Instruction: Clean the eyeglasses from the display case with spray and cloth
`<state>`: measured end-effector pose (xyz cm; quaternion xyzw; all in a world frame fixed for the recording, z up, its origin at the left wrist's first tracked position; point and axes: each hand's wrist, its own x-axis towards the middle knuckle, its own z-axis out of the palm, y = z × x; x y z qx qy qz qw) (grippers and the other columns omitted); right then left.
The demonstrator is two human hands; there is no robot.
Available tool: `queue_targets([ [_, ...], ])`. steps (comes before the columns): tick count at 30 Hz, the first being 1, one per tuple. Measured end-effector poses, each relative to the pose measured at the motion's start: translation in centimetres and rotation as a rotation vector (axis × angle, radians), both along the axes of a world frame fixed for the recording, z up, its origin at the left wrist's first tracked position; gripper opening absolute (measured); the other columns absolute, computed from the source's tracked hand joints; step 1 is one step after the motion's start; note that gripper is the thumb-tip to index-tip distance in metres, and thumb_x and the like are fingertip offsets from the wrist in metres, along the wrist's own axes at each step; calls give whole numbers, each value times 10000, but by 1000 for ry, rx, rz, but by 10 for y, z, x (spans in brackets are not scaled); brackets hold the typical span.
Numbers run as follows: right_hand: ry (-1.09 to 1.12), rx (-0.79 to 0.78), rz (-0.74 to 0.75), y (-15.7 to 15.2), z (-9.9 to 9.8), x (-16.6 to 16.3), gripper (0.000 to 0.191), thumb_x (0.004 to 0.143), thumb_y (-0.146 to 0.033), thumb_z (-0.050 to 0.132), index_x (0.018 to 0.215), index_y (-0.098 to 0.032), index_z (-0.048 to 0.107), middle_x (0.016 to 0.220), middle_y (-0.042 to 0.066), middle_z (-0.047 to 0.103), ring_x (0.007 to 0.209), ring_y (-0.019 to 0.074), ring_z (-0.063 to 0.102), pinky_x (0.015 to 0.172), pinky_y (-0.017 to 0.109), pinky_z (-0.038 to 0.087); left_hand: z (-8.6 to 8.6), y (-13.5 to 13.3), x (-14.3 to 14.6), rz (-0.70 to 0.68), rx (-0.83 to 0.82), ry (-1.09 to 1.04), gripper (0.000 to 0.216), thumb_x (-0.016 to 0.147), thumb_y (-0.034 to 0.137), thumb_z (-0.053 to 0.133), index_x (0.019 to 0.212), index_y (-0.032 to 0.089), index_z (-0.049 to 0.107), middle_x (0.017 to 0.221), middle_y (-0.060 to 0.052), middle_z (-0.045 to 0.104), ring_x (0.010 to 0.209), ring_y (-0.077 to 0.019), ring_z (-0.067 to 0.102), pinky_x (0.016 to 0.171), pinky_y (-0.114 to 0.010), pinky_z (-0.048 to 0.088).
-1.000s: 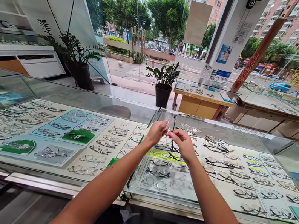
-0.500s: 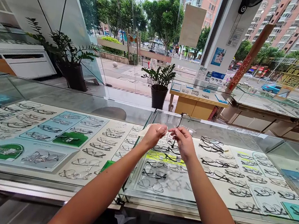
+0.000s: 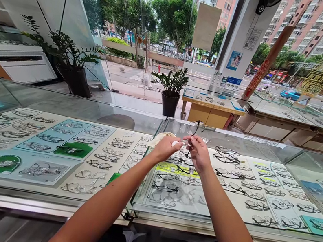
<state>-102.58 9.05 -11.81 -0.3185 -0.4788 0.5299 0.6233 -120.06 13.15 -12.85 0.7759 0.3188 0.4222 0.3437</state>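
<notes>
Black-framed glasses (image 3: 192, 136) pinched in right hand (image 3: 201, 154); left hand (image 3: 164, 148) grips cloth (image 3: 161, 137).

So the tabletop (image 3: 89, 111) is a long glass display case, two glass-topped sections butted together with a seam running roughly down the middle. Under the glass there's a pale lining packed with rows of glasses (image 3: 102, 156), some sitting on light blue mats (image 3: 53, 140) and a few on green stands (image 3: 73, 148), plus a yellow-green card (image 3: 172, 168) in the right section and a teal mat (image 3: 320, 226) way over at the right end. On top of the glass itself I can't make out anything lying flat for sure, too many reflections.
</notes>
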Motion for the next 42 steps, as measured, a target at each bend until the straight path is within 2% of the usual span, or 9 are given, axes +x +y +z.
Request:
queue_targets([
  [5, 10, -12, -1, 1, 0, 2, 383, 792, -605, 826, 870, -261, 678, 1069, 53, 807, 857, 196, 655, 745, 331, 510, -6, 13, -9, 133, -13, -90, 578, 960, 696, 500, 633, 220, 480, 640, -4, 488, 641, -172, 425, 642, -292, 330],
  [11, 30, -13, -4, 4, -3, 5, 369, 790, -584, 841, 876, -266, 676, 1062, 58, 816, 863, 201, 641, 719, 324, 499, -29, 58, -54, 843, -176, -248, 119, 897, 311, 685, 945, 232, 611, 857, -16, 656, 779, -200, 589, 757, -305, 458],
  [14, 8, -19, -11, 6, -5, 6, 385, 785, -603, 837, 889, -266, 682, 1067, 62, 821, 850, 207, 651, 711, 333, 505, -42, 74, -75, 1037, -224, -276, 235, 889, 138, 619, 1100, 231, 574, 1038, -64, 704, 958, -235, 655, 896, -347, 492],
  [27, 11, -13, -7, 6, -5, 6, 379, 791, -599, 833, 886, -266, 678, 1057, 53, 815, 845, 202, 648, 733, 335, 502, -58, 79, -87, 1195, -222, -222, 407, 817, 38, 645, 1153, 231, 522, 1166, -110, 734, 1088, -268, 693, 986, -388, 514],
  [32, 5, -22, -13, 6, -4, 7, 393, 775, -614, 837, 879, -267, 685, 1057, 53, 814, 874, 213, 655, 730, 335, 497, -42, 65, -75, 1365, 10, -195, 635, 788, 146, 720, 1356, 181, 437, 1528, -235, 519, 1466, -366, 471, 1219, -504, 330],
  [34, 24, -29, -10, 6, -3, 7, 387, 767, -603, 851, 876, -266, 697, 1052, 52, 816, 878, 212, 653, 727, 329, 493, -33, 57, -65, 1333, 289, -121, 695, 779, 198, 757, 1390, 166, 427, 1605, -245, 427, 1532, -384, 385, 1259, -519, 256],
  [36, 47, -31, -4, 7, -3, 8, 375, 764, -586, 868, 876, -263, 713, 1042, 47, 816, 866, 202, 641, 723, 318, 486, -28, 49, -53, 1128, 473, 19, 632, 781, 221, 770, 1346, 164, 492, 1514, -232, 513, 1464, -398, 459, 1227, -528, 290],
  [40, 83, -29, 2, 7, -3, 7, 366, 754, -564, 898, 858, -257, 728, 1001, 37, 811, 840, 181, 610, 712, 296, 468, -32, 43, -29, 586, 392, 395, 314, 843, 273, 742, 1139, 208, 660, 1188, -147, 679, 1206, -380, 610, 1106, -526, 389],
  [42, 93, -32, 6, 7, -3, 7, 361, 751, -553, 906, 852, -253, 732, 989, 35, 808, 829, 173, 598, 710, 292, 462, -40, 46, -24, 460, 282, 528, 291, 830, 338, 785, 1079, 219, 694, 1169, -139, 689, 1177, -387, 610, 1073, -526, 407],
])
